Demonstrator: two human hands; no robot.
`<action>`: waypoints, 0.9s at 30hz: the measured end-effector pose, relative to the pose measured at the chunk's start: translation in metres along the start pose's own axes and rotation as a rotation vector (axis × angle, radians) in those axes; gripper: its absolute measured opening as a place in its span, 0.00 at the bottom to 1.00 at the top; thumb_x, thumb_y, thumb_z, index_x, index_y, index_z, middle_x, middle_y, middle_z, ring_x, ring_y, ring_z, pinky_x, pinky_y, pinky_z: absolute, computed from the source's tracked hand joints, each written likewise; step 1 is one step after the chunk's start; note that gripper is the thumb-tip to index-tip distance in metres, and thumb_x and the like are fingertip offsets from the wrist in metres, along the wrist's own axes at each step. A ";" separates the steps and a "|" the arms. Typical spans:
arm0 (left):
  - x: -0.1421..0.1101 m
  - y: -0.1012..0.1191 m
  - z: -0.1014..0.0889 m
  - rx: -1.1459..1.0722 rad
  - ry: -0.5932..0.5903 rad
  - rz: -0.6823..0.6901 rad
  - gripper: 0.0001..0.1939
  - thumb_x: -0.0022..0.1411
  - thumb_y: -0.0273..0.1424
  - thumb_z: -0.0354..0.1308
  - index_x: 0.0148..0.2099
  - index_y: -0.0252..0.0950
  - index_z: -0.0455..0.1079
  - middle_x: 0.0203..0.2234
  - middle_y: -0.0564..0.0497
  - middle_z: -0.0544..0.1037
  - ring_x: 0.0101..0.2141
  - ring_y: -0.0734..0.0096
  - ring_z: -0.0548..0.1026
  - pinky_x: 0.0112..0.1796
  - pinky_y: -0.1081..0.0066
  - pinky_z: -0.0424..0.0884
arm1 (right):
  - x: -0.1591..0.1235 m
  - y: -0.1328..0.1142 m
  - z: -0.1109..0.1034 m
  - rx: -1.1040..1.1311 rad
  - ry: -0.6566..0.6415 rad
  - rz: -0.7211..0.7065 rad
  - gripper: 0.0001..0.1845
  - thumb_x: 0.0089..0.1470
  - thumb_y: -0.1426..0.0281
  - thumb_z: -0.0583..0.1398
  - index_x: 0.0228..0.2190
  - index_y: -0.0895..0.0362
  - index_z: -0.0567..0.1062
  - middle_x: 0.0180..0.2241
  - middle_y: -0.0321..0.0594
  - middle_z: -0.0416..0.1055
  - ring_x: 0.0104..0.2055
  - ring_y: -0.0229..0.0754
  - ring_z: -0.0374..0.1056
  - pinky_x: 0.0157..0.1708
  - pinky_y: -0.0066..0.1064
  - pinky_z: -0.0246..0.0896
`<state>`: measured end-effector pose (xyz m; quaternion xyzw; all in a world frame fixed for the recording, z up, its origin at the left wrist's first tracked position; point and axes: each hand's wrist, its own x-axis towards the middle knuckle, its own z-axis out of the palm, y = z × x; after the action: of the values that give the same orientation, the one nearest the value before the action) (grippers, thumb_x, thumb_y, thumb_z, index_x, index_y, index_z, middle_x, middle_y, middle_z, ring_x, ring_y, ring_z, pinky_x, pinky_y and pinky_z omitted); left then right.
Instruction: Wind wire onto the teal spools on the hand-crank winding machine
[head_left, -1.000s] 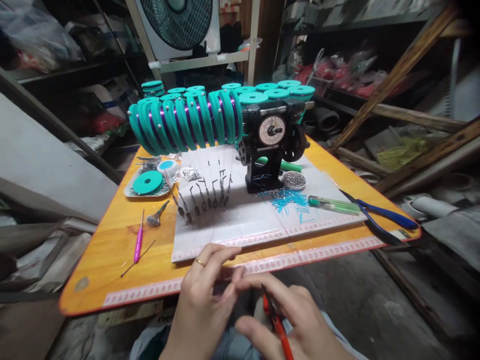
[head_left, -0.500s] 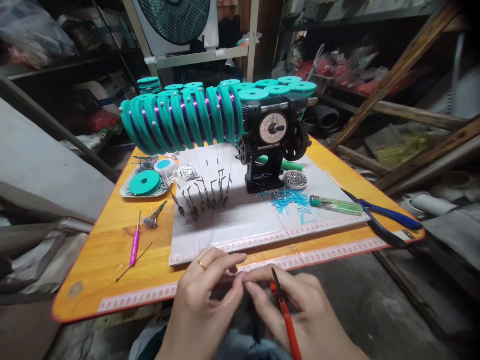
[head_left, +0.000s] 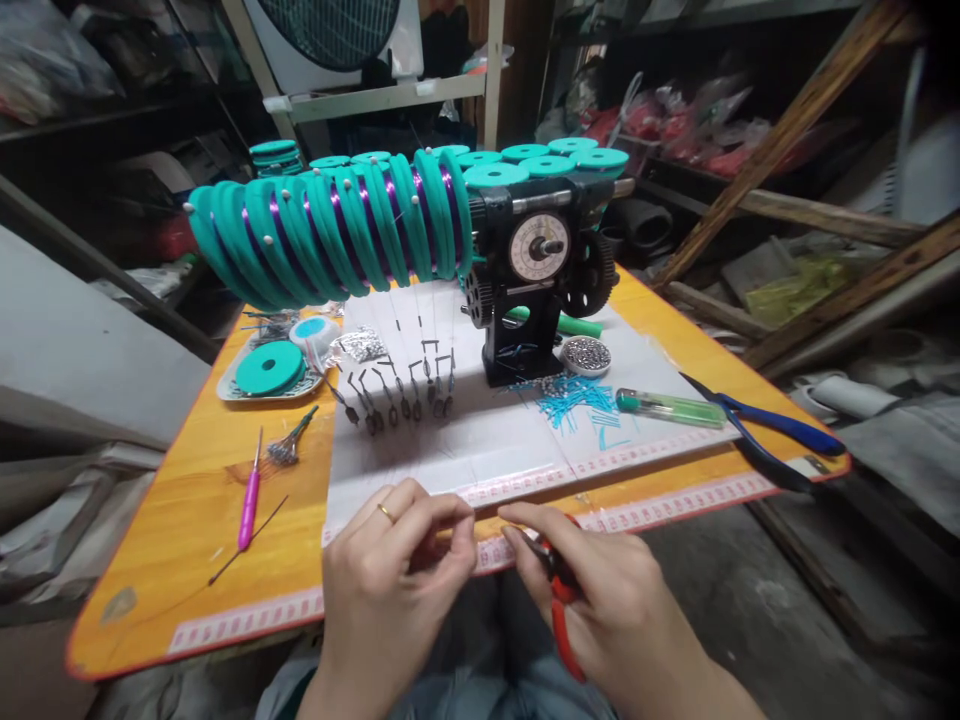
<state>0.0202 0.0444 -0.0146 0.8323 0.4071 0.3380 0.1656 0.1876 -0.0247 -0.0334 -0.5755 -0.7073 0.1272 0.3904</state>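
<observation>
My left hand (head_left: 405, 570), with a ring on one finger, is closed in a pinch at the table's front edge. Whatever lies between its thumb and forefinger is too fine to make out. Across a small gap, my right hand (head_left: 607, 590) is wrapped around small red-handled pliers (head_left: 564, 625), their dark jaws pointing toward the left hand. Beyond the hands, several dark swivels with short sleeves (head_left: 405, 400) hang on thin lines. These lines run down from a row of teal foam spools (head_left: 330, 230) wound with purple line, mounted on a black geared winder (head_left: 536, 270).
On the yellow table (head_left: 157, 540) lie a pink-handled hook tool (head_left: 247, 505), a tray with a teal spool (head_left: 270, 370), blue sticks (head_left: 574, 400), a dish of metal beads (head_left: 586, 355), a green tube (head_left: 671, 408) and blue-handled pliers (head_left: 780, 428). More teal spools (head_left: 551, 165) stand behind.
My hands have drawn slightly apart after their fingertips met. The red pliers have turned within my right hand, jaws now toward the left. The view has shifted, moving the spools leftward.
</observation>
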 end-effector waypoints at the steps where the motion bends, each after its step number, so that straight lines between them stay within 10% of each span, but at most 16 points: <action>1: 0.002 -0.001 0.002 0.032 0.000 0.002 0.03 0.56 0.26 0.58 0.34 0.39 0.71 0.22 0.54 0.69 0.24 0.75 0.67 0.25 0.75 0.61 | -0.001 0.001 -0.001 -0.008 -0.006 0.004 0.16 0.54 0.79 0.51 0.44 0.60 0.70 0.28 0.40 0.73 0.25 0.37 0.69 0.27 0.25 0.62; 27: 0.007 -0.009 -0.008 0.057 -0.120 0.072 0.05 0.59 0.25 0.57 0.38 0.39 0.68 0.30 0.52 0.69 0.33 0.72 0.68 0.32 0.72 0.66 | 0.002 -0.014 -0.001 -0.694 -0.229 -0.222 0.34 0.44 0.79 0.53 0.55 0.77 0.60 0.17 0.35 0.63 0.16 0.39 0.61 0.15 0.32 0.44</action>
<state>0.0127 0.0551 -0.0111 0.8696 0.3756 0.2813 0.1536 0.1777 -0.0270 -0.0231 -0.5755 -0.8053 -0.0994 0.1022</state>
